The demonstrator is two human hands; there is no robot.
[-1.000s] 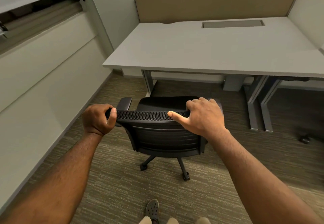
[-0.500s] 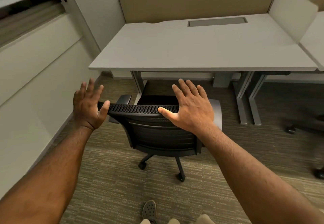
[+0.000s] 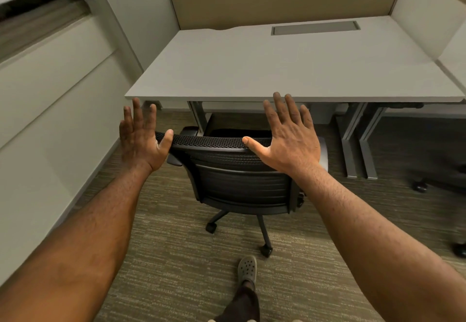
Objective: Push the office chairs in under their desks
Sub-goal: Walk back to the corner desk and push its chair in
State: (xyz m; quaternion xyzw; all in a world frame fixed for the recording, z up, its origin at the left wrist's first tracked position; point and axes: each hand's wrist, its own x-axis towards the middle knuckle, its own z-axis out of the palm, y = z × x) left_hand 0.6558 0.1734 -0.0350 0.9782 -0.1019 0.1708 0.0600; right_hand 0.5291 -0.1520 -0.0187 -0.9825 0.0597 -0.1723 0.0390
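**Chair at the desk edge, both palms flat on the backrest**

Head view. I see the chair directly ahead of me, its back facing me and its seat pointing toward the desk. The front of the seat is already under the near edge of the desktop; the backrest, the wheels and the base are on the carpet on my side of that edge. The chair sits toward the left part of the desk, with a desk leg just beyond its left armrest.

My left hand is spread flat, fingers up and apart, with the heel of the palm and the thumb resting against the left end of the backrest's top rail. My right hand is in the same posture at the right end of the rail, thumb lying along the mesh. Neither hand is curled around anything; both are pressing, not gripping.

The relation that matters: the top rail runs left to right across my view, roughly parallel to the desk edge, and the desk opening lies straight ahead of both palms. Both hands are about equally near. I judge that an even forward push would roll the chair further in. An uneven push could swing the left armrest into the desk leg.

My shoe is just behind the rear wheel.
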